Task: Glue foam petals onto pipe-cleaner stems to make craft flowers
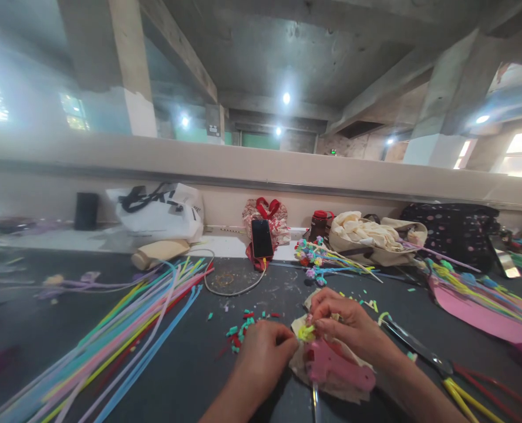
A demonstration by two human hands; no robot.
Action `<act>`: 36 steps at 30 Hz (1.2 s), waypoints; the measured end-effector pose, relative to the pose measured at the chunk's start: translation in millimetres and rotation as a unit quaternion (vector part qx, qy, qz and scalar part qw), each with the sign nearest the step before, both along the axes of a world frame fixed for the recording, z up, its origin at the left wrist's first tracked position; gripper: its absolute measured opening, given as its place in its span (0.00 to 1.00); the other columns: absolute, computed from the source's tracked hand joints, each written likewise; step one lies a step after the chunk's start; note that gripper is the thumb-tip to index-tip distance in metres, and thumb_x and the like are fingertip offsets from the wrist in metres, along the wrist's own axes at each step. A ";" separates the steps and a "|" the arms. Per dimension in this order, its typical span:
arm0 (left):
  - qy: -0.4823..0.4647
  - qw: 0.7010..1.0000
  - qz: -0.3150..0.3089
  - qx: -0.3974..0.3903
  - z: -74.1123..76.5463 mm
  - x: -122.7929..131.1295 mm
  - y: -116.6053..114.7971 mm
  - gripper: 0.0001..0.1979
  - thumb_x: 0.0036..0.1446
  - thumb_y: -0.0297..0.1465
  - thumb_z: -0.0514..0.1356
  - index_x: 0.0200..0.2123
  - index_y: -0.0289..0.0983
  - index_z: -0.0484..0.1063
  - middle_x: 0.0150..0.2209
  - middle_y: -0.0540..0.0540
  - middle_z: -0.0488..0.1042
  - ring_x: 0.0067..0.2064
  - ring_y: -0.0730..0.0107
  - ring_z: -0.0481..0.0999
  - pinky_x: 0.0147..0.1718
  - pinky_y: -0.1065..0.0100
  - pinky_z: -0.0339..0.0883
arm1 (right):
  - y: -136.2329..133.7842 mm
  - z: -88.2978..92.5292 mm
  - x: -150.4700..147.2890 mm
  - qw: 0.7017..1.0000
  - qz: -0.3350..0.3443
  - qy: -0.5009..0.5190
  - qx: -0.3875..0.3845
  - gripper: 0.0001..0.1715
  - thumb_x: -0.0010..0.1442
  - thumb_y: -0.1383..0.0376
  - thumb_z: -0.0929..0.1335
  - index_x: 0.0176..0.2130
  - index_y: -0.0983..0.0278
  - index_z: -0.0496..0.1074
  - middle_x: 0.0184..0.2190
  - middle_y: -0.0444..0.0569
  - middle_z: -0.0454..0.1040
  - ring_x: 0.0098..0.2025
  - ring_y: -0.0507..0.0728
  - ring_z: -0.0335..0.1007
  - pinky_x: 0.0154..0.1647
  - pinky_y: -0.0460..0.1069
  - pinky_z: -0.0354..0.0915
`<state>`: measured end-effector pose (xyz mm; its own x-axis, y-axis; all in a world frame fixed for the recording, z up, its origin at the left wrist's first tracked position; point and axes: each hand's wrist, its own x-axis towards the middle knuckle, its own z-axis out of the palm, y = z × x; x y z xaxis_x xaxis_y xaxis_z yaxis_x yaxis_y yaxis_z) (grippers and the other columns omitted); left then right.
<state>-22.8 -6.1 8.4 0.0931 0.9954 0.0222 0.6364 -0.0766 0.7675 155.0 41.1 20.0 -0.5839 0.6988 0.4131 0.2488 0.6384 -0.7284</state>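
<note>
My right hand (349,323) is closed, its thumb and fingers pinching a small yellow pipe-cleaner piece (305,333) with a bit of pink above it. To its left, my left hand (265,352) has its thumb and index finger pressed together near that piece; whatever is between them is hidden. Below the right hand, a pink glue gun (340,369) lies on a crumpled beige sheet (299,365), and a clear glue stick (316,402) sticks out toward me. Short red and teal pipe-cleaner cuttings (238,333) are scattered beyond my left hand.
Long coloured pipe cleaners (124,329) spread across the left side. Scissors (414,346) lie at right. Behind are a phone (261,238) on a cable, finished-looking pipe-cleaner flowers (316,252), a white bag (159,214), a cloth bag (388,252) and a pink sheet (476,314).
</note>
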 end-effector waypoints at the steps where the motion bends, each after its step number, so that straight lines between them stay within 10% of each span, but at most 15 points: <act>1: 0.006 1.000 -0.004 -0.003 0.5 0.2 -0.4 0.14 0.43 0.31 0.50 0.20 0.33 0.75 0.18 0.50 0.68 0.24 0.72 0.65 0.21 0.73 0.48 | 0.0 -1.0 -0.5 1.000 0.002 -0.002 0.000 0.09 0.54 0.63 0.65 0.26 0.65 0.71 0.30 0.48 0.67 0.36 0.54 0.64 0.38 0.48 0.59; 36: -0.053 0.998 0.014 -0.041 5.3 0.7 1.0 0.15 0.44 0.35 0.52 0.21 0.33 0.74 0.15 0.52 0.66 0.21 0.74 0.63 0.20 0.74 0.50 | -3.2 -11.2 -8.3 0.999 -0.020 -0.016 0.041 0.05 0.52 0.69 0.66 0.25 0.64 0.69 0.32 0.46 0.66 0.39 0.53 0.63 0.41 0.48 0.58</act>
